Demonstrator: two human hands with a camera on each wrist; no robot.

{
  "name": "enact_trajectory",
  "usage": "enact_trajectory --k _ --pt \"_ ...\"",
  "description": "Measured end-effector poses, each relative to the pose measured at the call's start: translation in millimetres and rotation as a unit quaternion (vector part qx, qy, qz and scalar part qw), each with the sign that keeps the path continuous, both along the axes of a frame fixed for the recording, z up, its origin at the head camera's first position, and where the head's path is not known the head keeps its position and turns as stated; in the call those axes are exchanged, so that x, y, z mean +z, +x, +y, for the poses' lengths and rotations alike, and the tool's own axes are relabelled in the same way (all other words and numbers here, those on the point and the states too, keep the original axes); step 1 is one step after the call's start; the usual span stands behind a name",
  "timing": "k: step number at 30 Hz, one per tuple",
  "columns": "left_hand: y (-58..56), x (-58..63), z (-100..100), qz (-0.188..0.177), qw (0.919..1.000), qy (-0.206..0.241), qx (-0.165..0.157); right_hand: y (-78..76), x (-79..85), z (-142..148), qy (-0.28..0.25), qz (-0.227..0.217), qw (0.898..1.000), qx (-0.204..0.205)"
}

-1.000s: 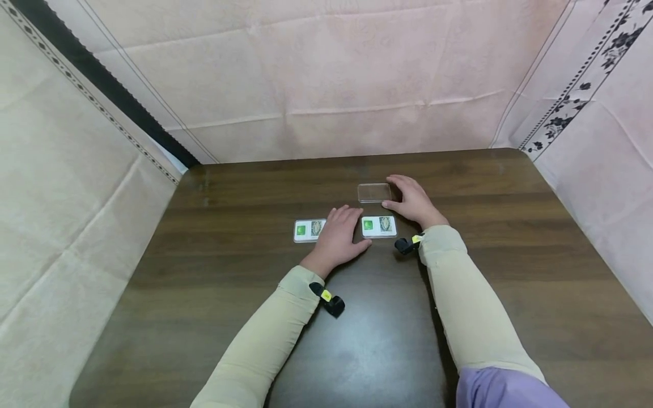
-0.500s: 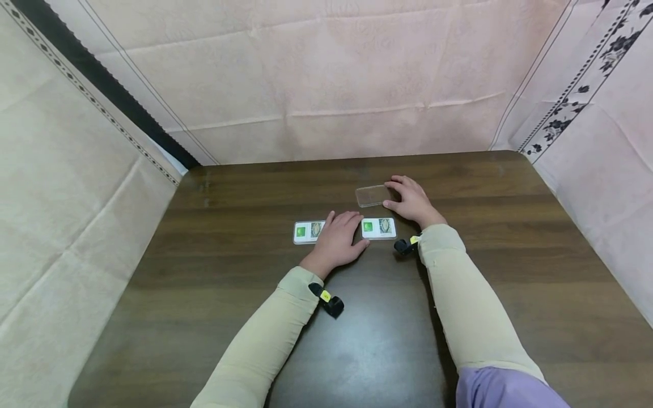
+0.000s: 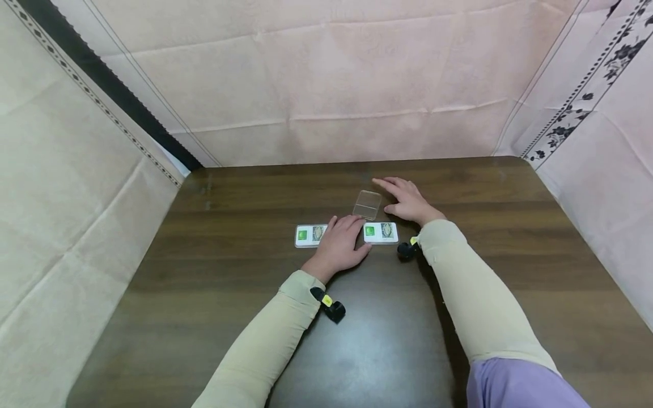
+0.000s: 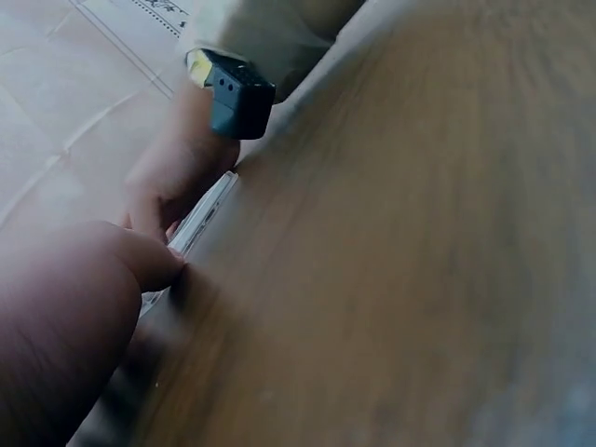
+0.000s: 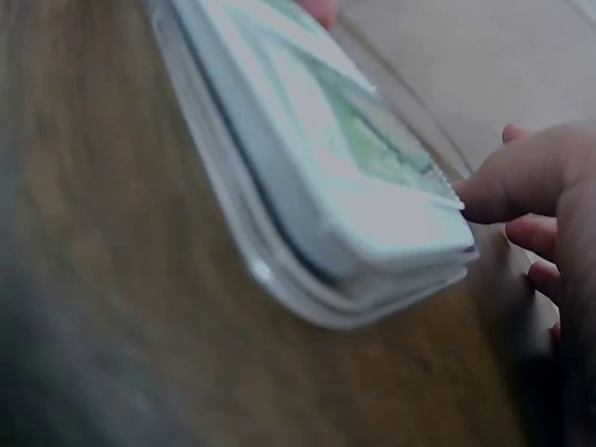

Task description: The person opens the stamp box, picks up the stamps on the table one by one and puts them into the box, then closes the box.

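Note:
In the head view, two flat white cases lie side by side: the left case [image 3: 303, 236] and the right case [image 3: 380, 233]. Each carries a green square and an ornate picture. My left hand [image 3: 338, 243] rests between them, covering the left case's inner end. Its fingers are fairly straight, and the thumb touches the right case's edge in the left wrist view. Behind the right case lies a clear plastic lid [image 3: 367, 204], turned at an angle. My right hand [image 3: 407, 201] is spread just right of the lid, apart from it, holding nothing.
A brown wooden table [image 3: 229, 317] carries everything. Pale cloth curtains [image 3: 357, 73] hang behind its far edge and along both sides. A black camera [image 3: 335, 311] is strapped to the left wrist, another camera [image 3: 406, 251] to the right.
The clear lid has turned from lying lengthwise to standing steeply across, shifting slightly left and nearer. My right hand has let go of it and spread its fingers. The left hand stays put.

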State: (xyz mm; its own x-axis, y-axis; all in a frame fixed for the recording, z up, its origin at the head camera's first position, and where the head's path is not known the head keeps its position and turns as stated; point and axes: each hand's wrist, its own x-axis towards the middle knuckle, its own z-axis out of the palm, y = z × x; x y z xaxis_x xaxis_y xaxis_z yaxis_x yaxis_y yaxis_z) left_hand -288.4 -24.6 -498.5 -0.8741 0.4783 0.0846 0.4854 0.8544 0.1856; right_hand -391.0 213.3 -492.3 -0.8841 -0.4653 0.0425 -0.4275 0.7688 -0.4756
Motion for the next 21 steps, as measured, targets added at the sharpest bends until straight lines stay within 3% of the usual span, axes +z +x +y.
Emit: enact_trajectory --k 13,17,21 --pt "-5.7 3.3 8 0.006 0.9998 -0.007 0.017 -21.1 22.8 -11 0.099 -0.053 0.992 0.057" --pt "-12.7 4.7 11 0.013 0.9994 0.006 0.032 -25.9 23.7 -12 0.124 -0.062 0.989 0.056" --pt "-17.1 5.5 14 0.008 0.9987 -0.01 0.05 -28.5 23.2 -12 0.121 -0.051 0.99 0.051"
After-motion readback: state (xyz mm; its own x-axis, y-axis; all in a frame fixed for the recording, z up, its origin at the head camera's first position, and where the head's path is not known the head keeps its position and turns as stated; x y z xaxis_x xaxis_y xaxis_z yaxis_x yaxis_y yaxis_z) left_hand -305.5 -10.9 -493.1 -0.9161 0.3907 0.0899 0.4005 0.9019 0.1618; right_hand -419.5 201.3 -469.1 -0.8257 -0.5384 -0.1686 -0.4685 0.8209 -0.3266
